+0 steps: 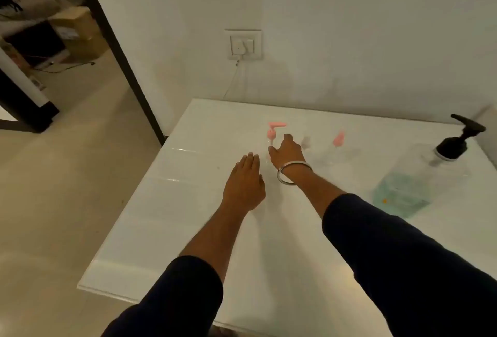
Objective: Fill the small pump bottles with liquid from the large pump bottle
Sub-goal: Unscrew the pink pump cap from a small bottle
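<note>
Two small clear pump bottles with pink pump heads stand on the white table [188,229]: one [272,135] at centre back, another [337,146] to its right, blurred. My right hand [286,152], with a metal bangle on the wrist, reaches around the left small bottle, fingers curled beside its clear body; whether it grips it is unclear. A little to the left and nearer, my left hand [244,183] hovers flat with fingers together, holding nothing. The large clear pump bottle [419,178] with a black pump stands at the right, with blue-green liquid in its lower part.
The table's back edge sits against a white wall with a socket and plugged-in adapter [242,46], its cable hanging down. Left of the table is open floor and a dark door frame [118,49] leading to another room with boxes.
</note>
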### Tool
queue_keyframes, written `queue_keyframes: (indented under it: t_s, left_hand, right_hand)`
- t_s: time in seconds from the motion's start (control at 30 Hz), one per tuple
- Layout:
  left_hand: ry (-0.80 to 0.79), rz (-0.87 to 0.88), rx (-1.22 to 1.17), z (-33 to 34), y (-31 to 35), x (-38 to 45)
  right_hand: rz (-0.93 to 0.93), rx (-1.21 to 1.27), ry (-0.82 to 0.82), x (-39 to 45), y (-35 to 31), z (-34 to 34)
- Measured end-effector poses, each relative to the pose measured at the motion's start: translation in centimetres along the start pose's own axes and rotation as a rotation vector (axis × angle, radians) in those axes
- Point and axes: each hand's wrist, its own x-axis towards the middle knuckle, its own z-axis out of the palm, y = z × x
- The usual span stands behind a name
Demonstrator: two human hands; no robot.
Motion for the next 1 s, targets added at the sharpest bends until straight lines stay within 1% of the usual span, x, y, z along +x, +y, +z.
queue_keyframes:
  t_s: [0.07,0.23,0.37,0.47,0.63,0.73,0.83,1.0]
  left_hand:
    - [0.001,-0.003,-0.013,0.5,-0.3,0.5]
    - [0.001,0.014,-0.014,2.2,-0.8,1.2]
    - [-0.022,-0.002,-0.027,2.9,-0.9,1.2]
    - [-0.007,-0.005,-0.068,2.7,-0.6,0.6]
    - [0.03,-0.088,-0.314,1.8,1.2,-1.3]
    - [0.063,-0.109,-0.469,1.7,2.6,-3.2]
    - [0.08,-0.126,-0.56,2.0,3.8,-5.4]
    - [0.126,-0.095,-0.688,2.4,5.5,-8.2]
  right_hand:
    - [0.011,0.087,0.015,1.3,0.2,0.8]
    - [-0.05,0.116,0.073,3.3,0.5,2.2]
    - [-0.101,0.174,0.066,3.3,0.9,2.3]
    - [-0.13,0.144,0.054,1.8,1.4,1.9]
    - [-0.149,0.131,0.021,-2.0,2.8,1.1]
    - [-0.177,0.149,0.023,-5.2,3.6,0.5]
    - [-0.181,0.105,0.025,-7.7,4.8,0.0]
    - [-0.176,0.062,0.006,-11.0,6.1,-0.8]
